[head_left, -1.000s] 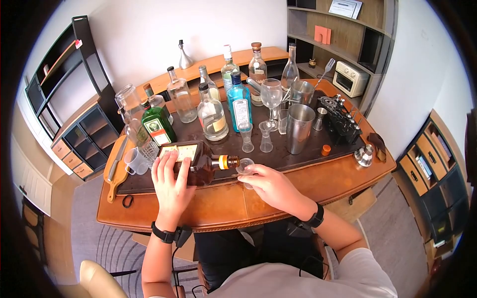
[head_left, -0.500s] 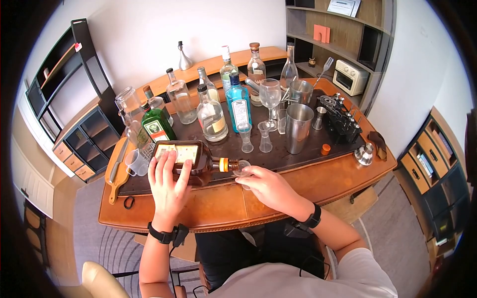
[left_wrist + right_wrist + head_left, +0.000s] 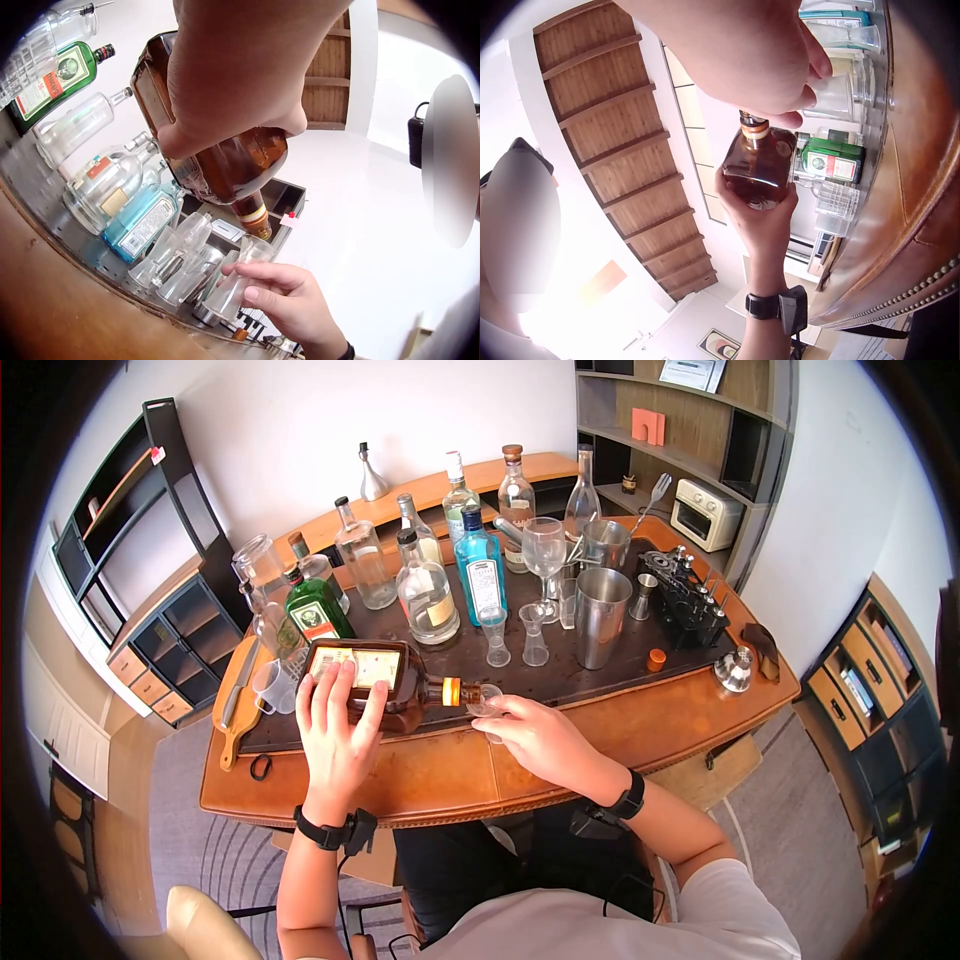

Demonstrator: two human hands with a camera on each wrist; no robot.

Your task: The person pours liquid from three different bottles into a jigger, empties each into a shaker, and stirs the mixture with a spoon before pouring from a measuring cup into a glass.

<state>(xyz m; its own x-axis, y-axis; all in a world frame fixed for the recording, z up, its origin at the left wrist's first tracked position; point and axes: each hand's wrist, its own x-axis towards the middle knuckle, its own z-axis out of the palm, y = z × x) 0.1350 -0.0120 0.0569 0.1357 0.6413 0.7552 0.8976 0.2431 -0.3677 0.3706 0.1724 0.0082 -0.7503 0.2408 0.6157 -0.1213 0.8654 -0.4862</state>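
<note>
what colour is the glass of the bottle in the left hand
The bottle is amber brown; this shows best in the left wrist view.

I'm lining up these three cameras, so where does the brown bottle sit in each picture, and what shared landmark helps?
Head: brown bottle just left of centre, gripped by the left hand, neck pointing right.
Left wrist: brown bottle in the upper middle, partly hidden by that hand.
Right wrist: brown bottle just right of centre, neck toward the top.
Shared landmark: the green bottle, visible in all three.
</note>
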